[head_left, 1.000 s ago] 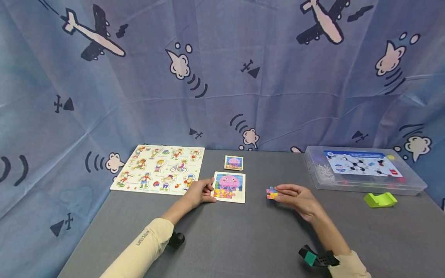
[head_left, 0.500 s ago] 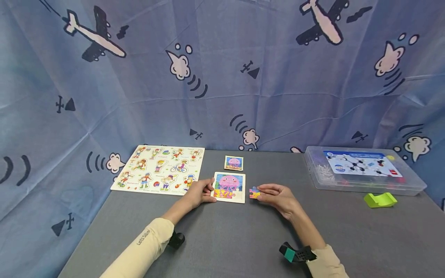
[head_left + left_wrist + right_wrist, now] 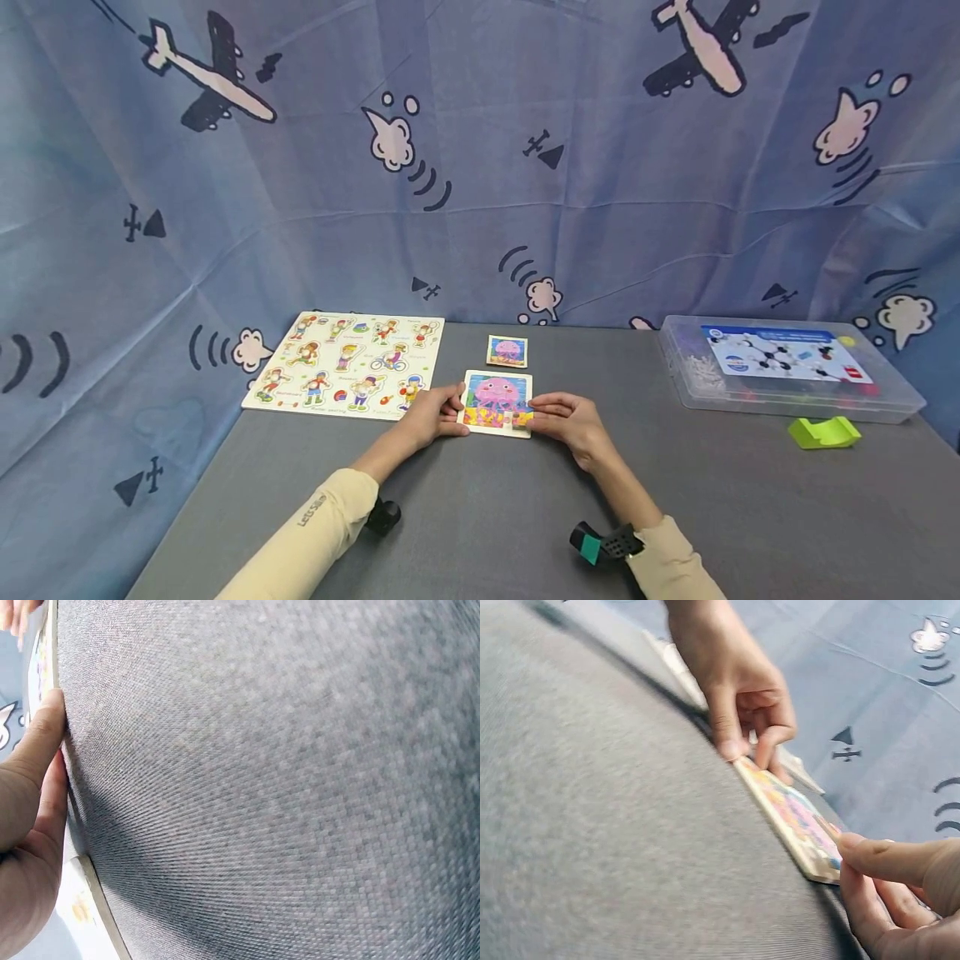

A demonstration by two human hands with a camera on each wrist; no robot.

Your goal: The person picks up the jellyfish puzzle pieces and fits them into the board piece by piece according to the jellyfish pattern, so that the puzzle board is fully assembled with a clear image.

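A square jellyfish jigsaw puzzle (image 3: 497,393) in a pale wooden tray lies flat on the grey table. My left hand (image 3: 432,417) holds this tray at its left side, the thumb at the near left corner and the other fingers curled beside the edge; the right wrist view shows this hand (image 3: 739,682) too. Between thumb and fingers, my right hand (image 3: 573,427) pinches a small yellow and pink jigsaw piece (image 3: 520,421) above the tray's lower right corner. The piece looks slightly raised and tilted in the right wrist view, partly hidden by the fingertips.
Behind the tray lies a small jellyfish picture card (image 3: 507,351). A large sports-figure puzzle board (image 3: 345,364) sits at the left. Toward the right are a clear plastic case (image 3: 787,367) and a lime-green curved block (image 3: 823,432). A patterned blue curtain (image 3: 480,167) hangs behind the table.
My right hand has carried the jigsaw piece leftward from the open table to over the tray's lower right corner. The left hand has kept its hold on the tray.
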